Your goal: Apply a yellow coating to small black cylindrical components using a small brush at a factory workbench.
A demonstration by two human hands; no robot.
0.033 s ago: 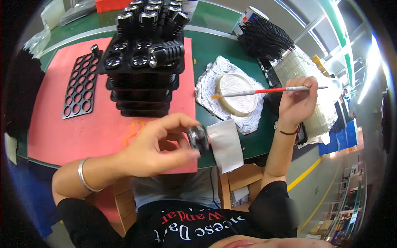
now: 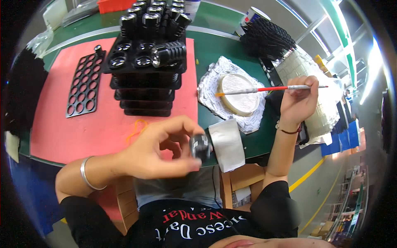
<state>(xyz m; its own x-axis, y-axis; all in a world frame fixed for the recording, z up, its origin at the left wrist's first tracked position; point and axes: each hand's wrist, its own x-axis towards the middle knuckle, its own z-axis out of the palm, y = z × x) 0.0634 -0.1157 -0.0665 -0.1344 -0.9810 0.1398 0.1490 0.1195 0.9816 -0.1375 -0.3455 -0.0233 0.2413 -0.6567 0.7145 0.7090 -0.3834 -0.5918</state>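
Pinching a dark round part [image 2: 200,148], the left hand [image 2: 147,153] could drop it if that hold slips, while the right hand [image 2: 300,101] grips a brush [image 2: 271,88].

Blurry dark piece [image 2: 200,147] between fingers [image 2: 187,124]

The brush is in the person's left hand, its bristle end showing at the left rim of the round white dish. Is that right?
Not quite: the head view shows the brush in the right hand; the left hand holds a dark, shiny piece instead. The bristle end does show at the left rim of the round white dish.
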